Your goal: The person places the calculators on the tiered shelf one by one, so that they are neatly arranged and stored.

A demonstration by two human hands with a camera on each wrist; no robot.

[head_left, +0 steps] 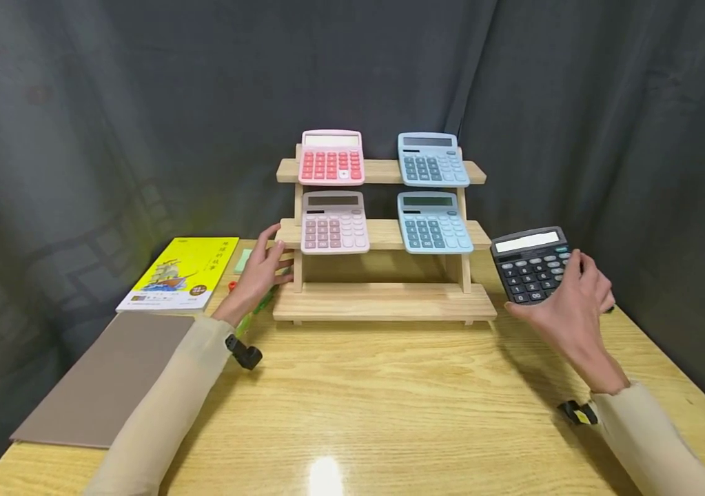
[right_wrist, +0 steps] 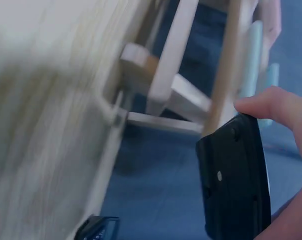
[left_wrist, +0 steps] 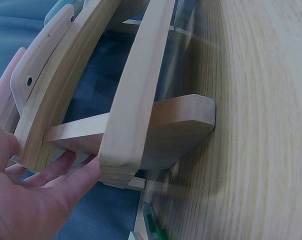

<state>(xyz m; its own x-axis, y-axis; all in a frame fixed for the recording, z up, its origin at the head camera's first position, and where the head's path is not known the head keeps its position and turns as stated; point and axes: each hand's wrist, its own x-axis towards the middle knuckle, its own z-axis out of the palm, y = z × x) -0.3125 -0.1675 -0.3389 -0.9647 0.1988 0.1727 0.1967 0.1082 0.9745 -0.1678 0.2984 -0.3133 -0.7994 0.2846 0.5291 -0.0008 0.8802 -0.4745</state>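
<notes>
A three-tier wooden display rack (head_left: 383, 303) stands on the table. My left hand (head_left: 258, 274) grips the left end of its middle shelf; in the left wrist view the fingers (left_wrist: 83, 177) reach in under that end beside the side support. To the right of the rack, my right hand (head_left: 566, 313) holds a black calculator (head_left: 528, 272) by its edges, tilted with keys and display facing me. Its black back (right_wrist: 231, 180) shows in the right wrist view. On the top shelf lean a pink calculator (head_left: 331, 158) and a blue calculator (head_left: 431, 160); below them are a pale pink calculator (head_left: 335, 222) and another blue calculator (head_left: 434, 222).
At the left lie a yellow book (head_left: 178, 275) and a brown folder (head_left: 104, 379). Pens (head_left: 262, 303) and a pale green pad (head_left: 242, 262) lie behind my left wrist. A dark object (right_wrist: 97, 228) sits near the table's far right edge. Grey curtains (head_left: 203, 103) hang behind.
</notes>
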